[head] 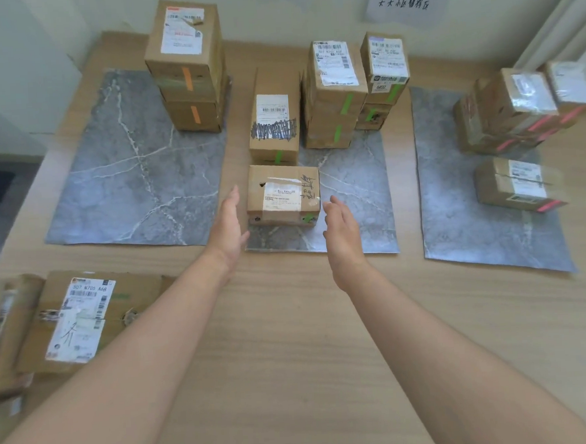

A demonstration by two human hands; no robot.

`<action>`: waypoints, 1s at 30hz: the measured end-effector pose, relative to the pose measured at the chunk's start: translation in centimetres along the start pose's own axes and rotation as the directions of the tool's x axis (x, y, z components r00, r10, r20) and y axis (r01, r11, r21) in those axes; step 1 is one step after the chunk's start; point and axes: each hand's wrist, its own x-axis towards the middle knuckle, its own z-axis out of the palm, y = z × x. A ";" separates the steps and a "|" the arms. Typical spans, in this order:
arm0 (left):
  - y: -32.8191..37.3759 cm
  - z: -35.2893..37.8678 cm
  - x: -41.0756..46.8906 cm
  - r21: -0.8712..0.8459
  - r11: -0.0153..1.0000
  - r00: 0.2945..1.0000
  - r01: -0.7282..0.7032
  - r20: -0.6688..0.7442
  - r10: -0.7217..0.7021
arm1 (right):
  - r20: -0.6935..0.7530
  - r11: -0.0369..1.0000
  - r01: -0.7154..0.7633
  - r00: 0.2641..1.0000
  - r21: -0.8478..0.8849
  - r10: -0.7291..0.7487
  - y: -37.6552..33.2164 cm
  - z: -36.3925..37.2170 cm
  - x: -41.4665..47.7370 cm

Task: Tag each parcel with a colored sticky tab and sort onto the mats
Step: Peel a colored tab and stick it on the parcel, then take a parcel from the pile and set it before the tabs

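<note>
Three mats (137,169), two orange tabs (187,79), six green tabs (278,157).

You have a light wooden worktop (292,342) before you. 3 grey marbled mats lie flat on it in a row toward the far edge: left mat (137,162), middle mat (358,183), right mat (472,210), with bare wood between them. Near the left edge, a flat parcel (85,320) lies directly on the wood, with a second parcel (3,328) just beside it.
</note>
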 end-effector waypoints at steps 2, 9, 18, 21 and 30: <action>0.4 0.0 -1.9 0.000 0.999 0.999 -0.034 0.003 0.034 | 0.007 1.000 0.023 1.000 0.020 -0.024 -0.4 -0.6 -1.6; 0.8 -0.2 -11.7 0.080 0.973 0.974 -0.218 0.077 0.212 | 0.050 0.986 0.162 0.985 0.030 -0.163 -1.5 -3.6 -8.9; 2.0 -4.2 -24.8 0.050 0.931 0.933 -0.361 0.025 0.360 | 0.155 0.947 0.318 0.934 0.043 -0.320 -3.0 -5.5 -21.9; 2.3 -6.6 -27.8 0.032 0.920 0.921 -0.390 0.032 0.389 | 0.145 0.922 0.387 0.911 0.023 -0.386 -2.8 -5.1 -26.3; 2.4 -17.4 -35.9 0.042 0.901 0.894 -0.432 0.154 0.422 | 0.047 0.885 0.464 0.884 0.014 -0.465 -0.1 0.8 -38.7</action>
